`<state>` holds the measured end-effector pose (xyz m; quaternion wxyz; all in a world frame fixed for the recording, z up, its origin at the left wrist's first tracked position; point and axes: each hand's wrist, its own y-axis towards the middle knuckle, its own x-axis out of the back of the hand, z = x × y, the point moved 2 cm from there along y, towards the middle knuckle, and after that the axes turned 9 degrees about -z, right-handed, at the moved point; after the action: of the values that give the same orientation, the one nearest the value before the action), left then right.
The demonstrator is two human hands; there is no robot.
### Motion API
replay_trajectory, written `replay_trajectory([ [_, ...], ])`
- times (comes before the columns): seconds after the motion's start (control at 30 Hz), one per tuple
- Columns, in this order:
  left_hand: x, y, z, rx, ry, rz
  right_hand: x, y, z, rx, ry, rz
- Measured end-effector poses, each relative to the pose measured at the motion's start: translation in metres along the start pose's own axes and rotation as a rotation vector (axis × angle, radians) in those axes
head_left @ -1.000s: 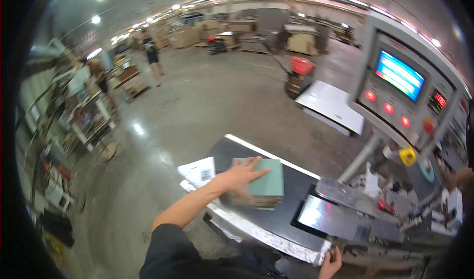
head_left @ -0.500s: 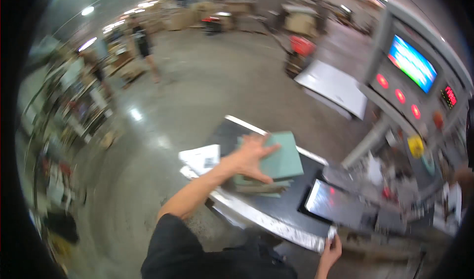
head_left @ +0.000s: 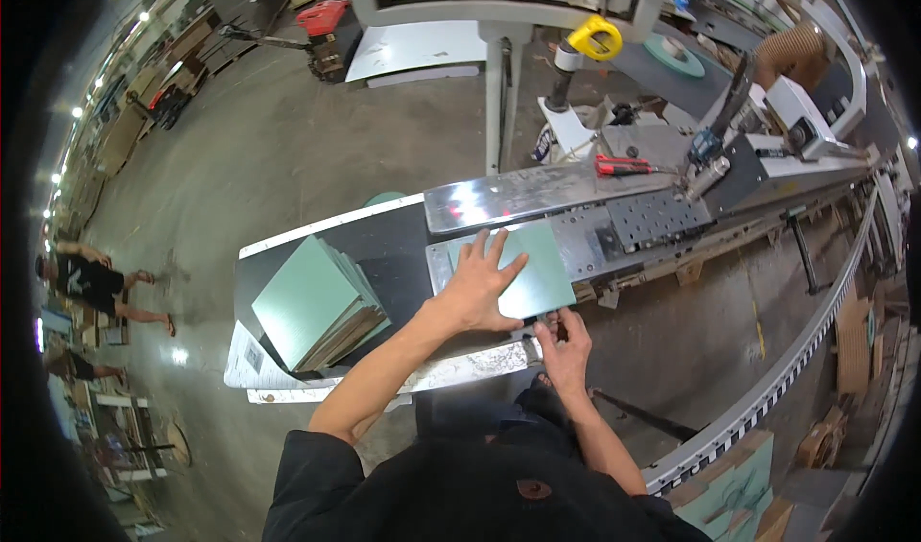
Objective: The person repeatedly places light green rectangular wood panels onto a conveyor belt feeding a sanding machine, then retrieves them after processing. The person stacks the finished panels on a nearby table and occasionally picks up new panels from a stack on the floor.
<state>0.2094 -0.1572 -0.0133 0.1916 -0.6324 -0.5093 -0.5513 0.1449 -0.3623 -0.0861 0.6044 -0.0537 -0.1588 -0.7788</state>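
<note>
My left hand (head_left: 477, 288) lies with spread fingers on top of a flat green panel (head_left: 543, 262). That panel rests on the shiny metal bed (head_left: 587, 239) of a machine. At the panel's near right corner is my right hand (head_left: 566, 347), its fingers closed in a pinch. What sits between those fingertips is hidden. To the left, a leaning stack of green panels (head_left: 309, 297) with brown edges stands on the black table top (head_left: 395, 254).
A white printed sheet (head_left: 251, 358) lies partly beneath the stack. Red-handled pliers (head_left: 624, 165) rest on the machine, beyond a perforated plate (head_left: 662, 218). A grey post (head_left: 501, 110) and a yellow tape roll (head_left: 595, 38) stand behind. Another person (head_left: 91, 281) is far left.
The view has swung right and down. My left hand has gone from the stack to a panel on the metal bed. My right hand has come up to that panel's near edge.
</note>
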Motion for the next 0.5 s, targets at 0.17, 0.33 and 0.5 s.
replay_trajectory([
  [0.17,-0.023,-0.001,0.004,0.067,-0.084,-0.094,-0.004,0.013,-0.005,-0.041,-0.026,-0.063],
  [0.33,-0.001,-0.016,-0.003,0.129,0.004,-0.173,-0.005,0.001,0.003,0.000,-0.088,-0.097],
  [0.5,0.016,-0.056,0.005,0.256,0.035,-0.202,-0.027,-0.009,0.016,0.034,-0.158,-0.043],
])
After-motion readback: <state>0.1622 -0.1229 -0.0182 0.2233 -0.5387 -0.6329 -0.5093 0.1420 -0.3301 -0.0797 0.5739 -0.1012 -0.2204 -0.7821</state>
